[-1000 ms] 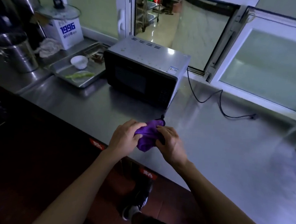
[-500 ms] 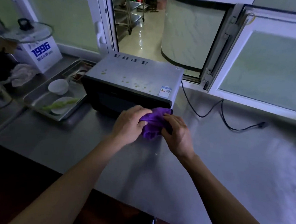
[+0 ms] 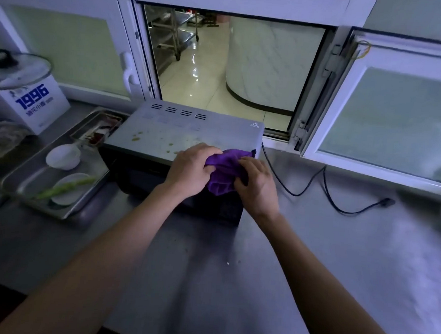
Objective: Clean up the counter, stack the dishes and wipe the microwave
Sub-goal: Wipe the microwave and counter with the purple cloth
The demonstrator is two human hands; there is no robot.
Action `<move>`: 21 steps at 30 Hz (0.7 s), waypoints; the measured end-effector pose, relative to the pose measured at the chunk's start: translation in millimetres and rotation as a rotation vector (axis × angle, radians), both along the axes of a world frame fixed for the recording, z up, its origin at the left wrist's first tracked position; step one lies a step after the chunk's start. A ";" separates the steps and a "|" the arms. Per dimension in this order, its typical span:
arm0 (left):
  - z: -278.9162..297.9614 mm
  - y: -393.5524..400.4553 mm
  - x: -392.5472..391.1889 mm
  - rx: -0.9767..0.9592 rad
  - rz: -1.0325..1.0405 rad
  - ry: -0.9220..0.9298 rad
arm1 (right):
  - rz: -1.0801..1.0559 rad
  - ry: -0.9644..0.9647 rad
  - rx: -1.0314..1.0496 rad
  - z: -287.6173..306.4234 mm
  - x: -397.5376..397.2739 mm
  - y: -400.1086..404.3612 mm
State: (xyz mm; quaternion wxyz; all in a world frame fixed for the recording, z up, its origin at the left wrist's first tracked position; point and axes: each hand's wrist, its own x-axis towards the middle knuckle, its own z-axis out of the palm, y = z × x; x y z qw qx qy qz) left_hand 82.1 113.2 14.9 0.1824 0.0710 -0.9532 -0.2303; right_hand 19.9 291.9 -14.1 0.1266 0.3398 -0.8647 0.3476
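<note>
**kitchen_newbie:** On the stainless steel counter [image 3: 299, 250], how far along would you say this cleanup is? Looks barely started to me.

**wipe_it_down:** Pretty much, yeah. The grey boxy microwave [image 3: 180, 135] sits toward the counter's back edge, under the open window, and its top has yellowish crumbs and smears scattered across the front half. So the wiping isn't done, I'd guess it's just about to begin. The dishes aren't stacked either: a white bowl [image 3: 63, 156] and a white plate with a green vegetable strip on it [image 3: 68, 187] lie apart in the shallow metal tray [image 3: 25, 182] near the counter's left edge.

**kitchen_newbie:** And where's the cloth?

**wipe_it_down:** Crumpled purple cloth [image 3: 225, 171] is bunched between both hands, right over the microwave's front right corner. Left hand [image 3: 192, 166] has its fingers curled into the cloth's left side, right hand [image 3: 256, 181] grips the right side, so both are close together and clamped on it. The cloth's top edge overlaps the microwave's top surface in the head view, but I can't tell if it's actually pressing on it yet.

**kitchen_newbie:** So what's left?

**wipe_it_down:** Basically everything, in my opinion: wipe the top, stack bowl and plate, clear the counter. The black power cord [image 3: 324, 192] lies loose along the back right too.
</note>
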 end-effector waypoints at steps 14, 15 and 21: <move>-19.7 -85.4 -16.0 -0.072 -0.097 -0.060 | -0.247 -0.137 0.413 -14.4 3.5 -73.7; -19.6 -92.1 -16.6 -0.079 -0.118 -0.058 | -0.278 -0.143 0.453 -15.9 3.7 -80.8; -23.7 -128.1 -19.6 -0.102 -0.216 -0.053 | -0.401 -0.208 0.550 -24.7 5.0 -106.4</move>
